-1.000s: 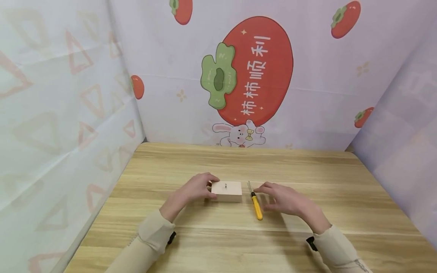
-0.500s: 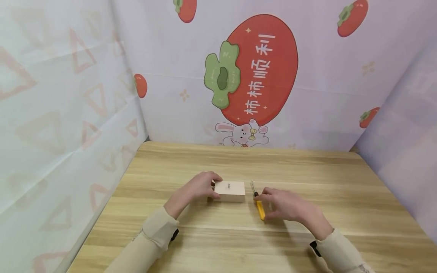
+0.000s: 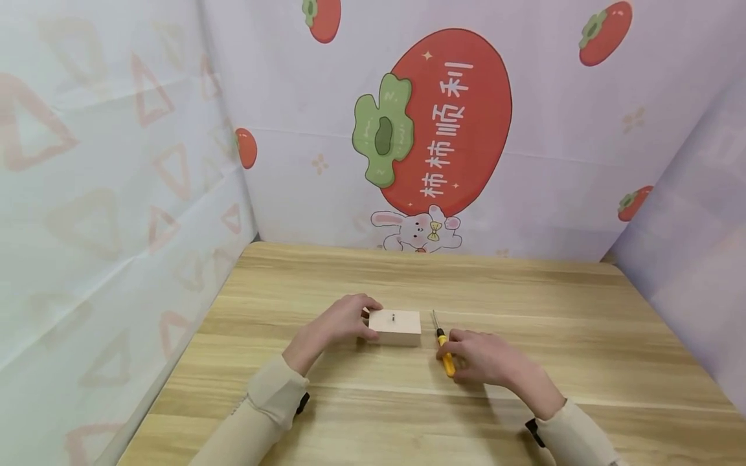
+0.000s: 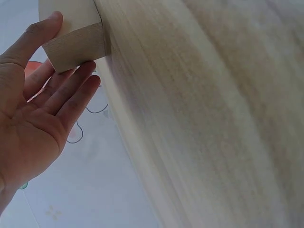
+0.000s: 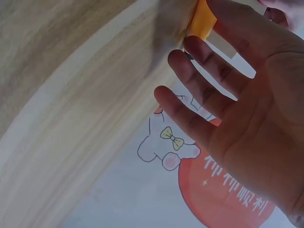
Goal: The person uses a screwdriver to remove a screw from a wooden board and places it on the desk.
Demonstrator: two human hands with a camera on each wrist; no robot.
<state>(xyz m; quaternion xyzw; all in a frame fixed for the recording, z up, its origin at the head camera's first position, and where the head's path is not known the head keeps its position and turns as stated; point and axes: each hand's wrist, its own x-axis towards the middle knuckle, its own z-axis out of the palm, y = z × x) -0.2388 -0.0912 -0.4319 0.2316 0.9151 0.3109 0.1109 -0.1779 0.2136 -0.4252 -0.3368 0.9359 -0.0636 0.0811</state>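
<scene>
On the table lies a small pale wooden block (image 3: 402, 329) with a short screw (image 3: 393, 318) standing up from its top face. My left hand (image 3: 340, 320) holds the block's left end; the left wrist view shows the thumb on top of the block (image 4: 76, 40) and fingertips along the opposite side. To the block's right is a screwdriver with a yellow handle (image 3: 449, 366), its thin metal shaft pointing away from me. My right hand (image 3: 486, 357) pinches that handle between thumb and fingers. In the right wrist view the handle (image 5: 203, 20) shows only partly, and the outer fingers extend loosely.
A wood-grain table (image 3: 326, 414) bears these things. Behind it hangs a printed cloth (image 3: 291, 188) with a big red persimmon and a rabbit. Another cloth (image 3: 116, 213) with triangle prints borders the left side.
My right hand has come from beside the screwdriver onto its handle and now pinches it. The left hand stays on the block. The head view has shifted slightly.
</scene>
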